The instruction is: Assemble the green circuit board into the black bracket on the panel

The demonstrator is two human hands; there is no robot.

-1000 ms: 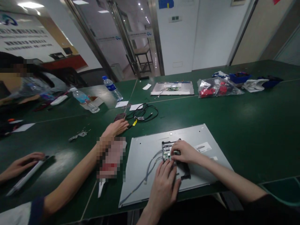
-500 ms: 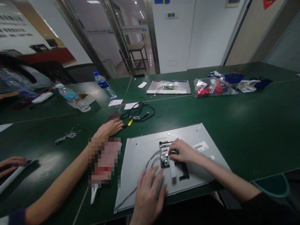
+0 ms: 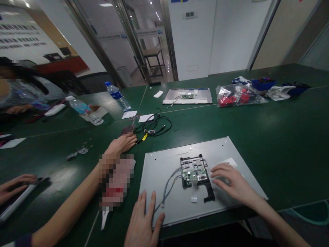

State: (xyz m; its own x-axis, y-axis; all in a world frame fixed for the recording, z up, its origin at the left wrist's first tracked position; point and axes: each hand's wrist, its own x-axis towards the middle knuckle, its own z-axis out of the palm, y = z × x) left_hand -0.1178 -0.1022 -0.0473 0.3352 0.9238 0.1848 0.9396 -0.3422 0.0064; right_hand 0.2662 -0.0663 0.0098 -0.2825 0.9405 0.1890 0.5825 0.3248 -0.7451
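A grey metal display panel (image 3: 169, 206) lies flat in front of me, its black plastic bracket (image 3: 210, 192) near the middle. Inside the bracket is a green circuit board (image 3: 189, 175). Grey wires (image 3: 166, 187) run from the board to the panel's left front. A flat ribbon cable (image 3: 194, 192) with a white end hangs forward from the board onto the metal. My left hand (image 3: 145, 219) rests with fingers spread at the panel's front left edge. My right hand (image 3: 230, 180) hovers just right of the bracket, thumb and fingers apart, nothing visible between them.
A co-worker's hand (image 3: 124, 142) reaches in from the left near coiled black cables (image 3: 156, 127). Another hand (image 3: 19, 183) touches a long pale bar (image 3: 19, 200). Farther back are bottles (image 3: 117, 96), a second panel (image 3: 169, 97) and a plastic bag (image 3: 239, 96).
My right hand has moved off the circuit board to the right, uncovering it. My left hand has shifted left to the panel edge. The ribbon cable's white end now lies lower.
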